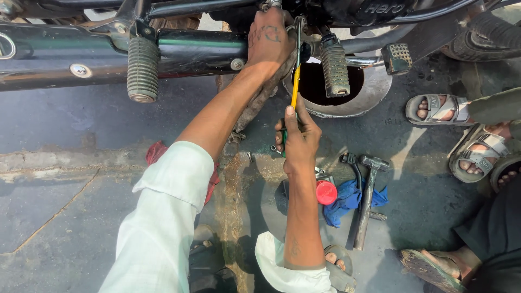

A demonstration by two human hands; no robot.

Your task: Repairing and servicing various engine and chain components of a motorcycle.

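Note:
My left hand point(269, 40) reaches up under a motorcycle's frame point(179, 46) and presses a dirty grey rag point(259, 100) against the underside. Its fingers are hidden behind the parts there. My right hand point(297, 138) grips a yellow-handled screwdriver point(296, 87) whose shaft points up toward the same spot by the footpeg point(335, 68). Below that spot sits a round metal pan point(355, 100) holding dark oil.
A ribbed rear footpeg point(143, 68) hangs at left. On the concrete lie a hammer point(368, 198), a blue cloth point(347, 198), a red cap point(326, 192) and a red rag point(156, 153). Other people's sandalled feet point(439, 108) stand at right. My own feet point(336, 260) are below.

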